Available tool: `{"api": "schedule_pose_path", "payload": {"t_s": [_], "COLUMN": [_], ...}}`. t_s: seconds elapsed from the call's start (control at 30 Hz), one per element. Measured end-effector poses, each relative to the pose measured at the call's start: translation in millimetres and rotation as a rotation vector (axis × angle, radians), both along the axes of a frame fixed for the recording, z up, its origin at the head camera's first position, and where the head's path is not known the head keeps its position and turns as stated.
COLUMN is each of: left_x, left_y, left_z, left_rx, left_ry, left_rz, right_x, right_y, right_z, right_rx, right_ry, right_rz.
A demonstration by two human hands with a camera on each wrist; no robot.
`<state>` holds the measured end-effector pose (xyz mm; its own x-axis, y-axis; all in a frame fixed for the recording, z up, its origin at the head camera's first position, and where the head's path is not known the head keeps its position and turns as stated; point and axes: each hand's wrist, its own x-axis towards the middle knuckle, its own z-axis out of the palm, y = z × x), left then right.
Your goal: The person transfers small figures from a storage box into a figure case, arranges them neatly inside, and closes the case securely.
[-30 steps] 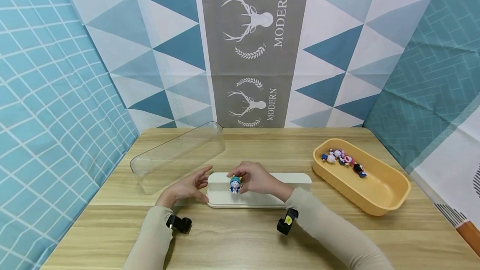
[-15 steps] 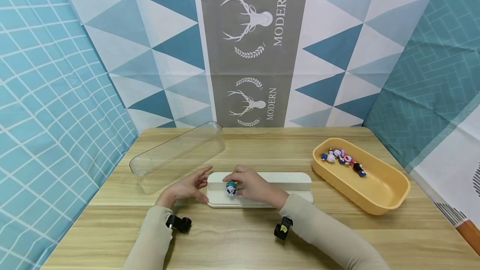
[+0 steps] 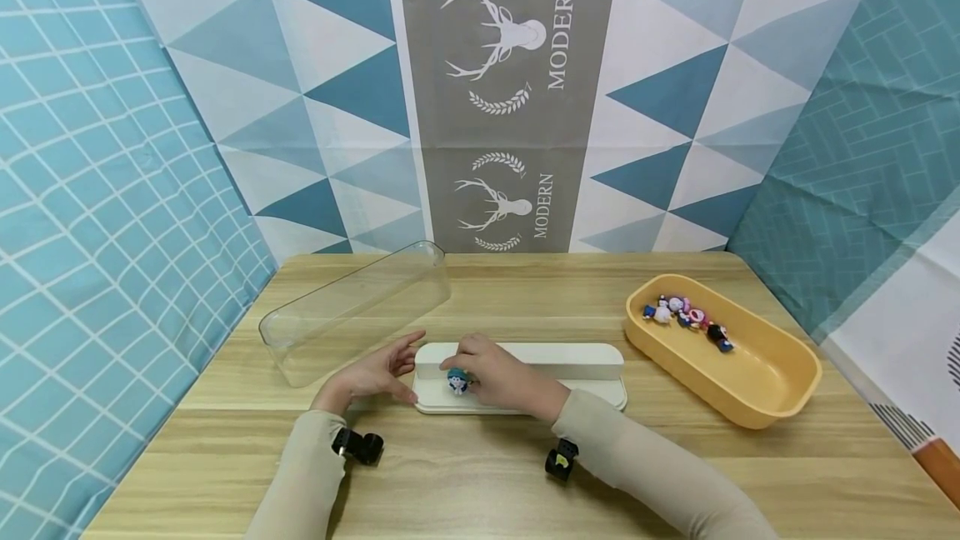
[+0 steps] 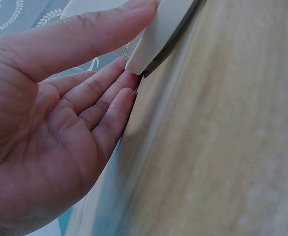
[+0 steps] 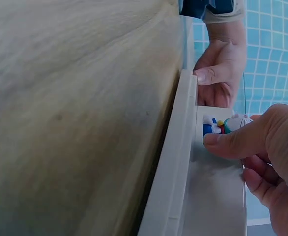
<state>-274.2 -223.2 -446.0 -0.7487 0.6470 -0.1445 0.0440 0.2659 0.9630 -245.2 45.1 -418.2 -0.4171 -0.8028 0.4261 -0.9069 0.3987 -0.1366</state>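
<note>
The right hand [image 3: 504,375] has its fingers clamped on a teal-capped figurine [image 3: 457,382] at the white stand [image 3: 581,370], toward nine o'clock from its middle. The left hand [image 3: 377,374], fingers apart, touches the stand's nine o'clock end.

Wood-grain table [image 3: 465,482], triangle-patterned backdrop [image 3: 330,98], grey deer-print panel [image 3: 498,125], blue gridded cloth [image 3: 90,215], teal herringbone cloth [image 3: 847,157]
</note>
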Motion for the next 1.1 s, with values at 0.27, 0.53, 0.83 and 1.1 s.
{"api": "schedule_pose_path", "payload": {"t_s": [0.27,0.53,0.83,1.1], "left_x": [0.1,-0.1,0.8,-0.5], "left_y": [-0.5,-1.2,-0.1,-0.3], "left_z": [-0.6,-1.0,0.9,-1.1], "left_rx": [0.007,0.005,0.0,0.002], "left_ry": [0.014,0.018,0.026,0.03], "left_rz": [-0.012,-0.014,-0.018,-0.015], "right_x": [2.2,1.8,1.9,2.7], "right_y": [-3.4,-7.3,-6.7,-5.8], "right_z": [-1.9,-4.3,-4.4,-4.0], "right_rx": [0.051,0.05,0.057,0.115], "right_ry": [0.05,0.137,0.203,0.236], "right_rz": [-0.03,-0.048,-0.059,-0.082]}}
